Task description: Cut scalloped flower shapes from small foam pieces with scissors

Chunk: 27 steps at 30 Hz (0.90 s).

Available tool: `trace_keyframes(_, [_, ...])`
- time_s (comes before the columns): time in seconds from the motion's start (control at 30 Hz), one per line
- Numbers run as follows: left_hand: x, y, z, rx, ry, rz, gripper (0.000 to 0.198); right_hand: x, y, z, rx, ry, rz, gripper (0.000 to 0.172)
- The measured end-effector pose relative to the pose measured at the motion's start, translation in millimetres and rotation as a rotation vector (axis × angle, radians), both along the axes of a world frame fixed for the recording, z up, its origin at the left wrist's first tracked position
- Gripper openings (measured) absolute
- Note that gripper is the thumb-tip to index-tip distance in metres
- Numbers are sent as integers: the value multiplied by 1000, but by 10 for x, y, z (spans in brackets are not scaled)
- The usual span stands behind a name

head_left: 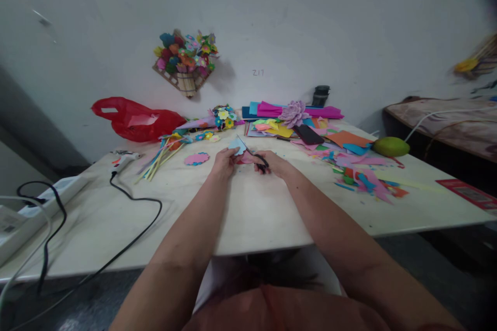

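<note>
In my left hand (224,162) is a light blue paper piece (237,146) with a scalloped lower edge, pinched near its left side. My right hand (273,163) is closed round the black handles of a pair of scissors (261,161). The blades point up and left, at the blue piece; whether they are cutting it I cannot tell. Pink paper (244,158) shows just below the blue piece, between my hands. Left of my left hand, a pink scalloped paper shape (196,158) with a blue edge lies flat on the table.
A glue gun (125,159) with a black cord lies at left, near a white power strip (58,194). A red plastic bag (135,120) and paper flowers (224,116) stand behind. Paper scraps (367,181), a phone (308,134) and a green oval object (391,146) lie at right.
</note>
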<state>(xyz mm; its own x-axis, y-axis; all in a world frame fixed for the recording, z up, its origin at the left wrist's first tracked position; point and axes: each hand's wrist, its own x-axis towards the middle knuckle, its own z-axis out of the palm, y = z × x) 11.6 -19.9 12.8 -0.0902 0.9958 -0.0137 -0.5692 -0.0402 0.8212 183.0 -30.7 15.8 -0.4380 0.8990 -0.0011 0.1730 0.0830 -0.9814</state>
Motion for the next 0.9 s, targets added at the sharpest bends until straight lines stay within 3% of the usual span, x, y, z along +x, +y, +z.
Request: trace_keyframes(0.9, [-33,-14,24,1,41,0,12,-8,-39,44,-2,-26,-15,27])
